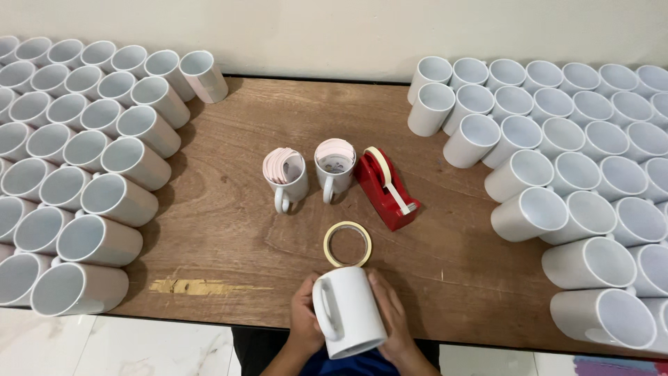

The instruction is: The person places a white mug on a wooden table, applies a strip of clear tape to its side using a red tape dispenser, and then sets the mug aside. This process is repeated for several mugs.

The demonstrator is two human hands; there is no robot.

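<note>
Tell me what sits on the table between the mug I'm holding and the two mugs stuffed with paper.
In the head view, a loose roll of tape lies flat there, just beyond the held mug and short of the two stuffed mugs.

Mug rows (pixel 83 174) left, mug rows (pixel 577 160) right; bare table (pixel 229 223) between; tape dispenser (pixel 386 188) probably blocks centre.

No packages, signs or screens visible. 2 mugs (pixel 309 174) at tabletop (pixel 229 230) centre hold curled pale pink label-like sheets.
</note>
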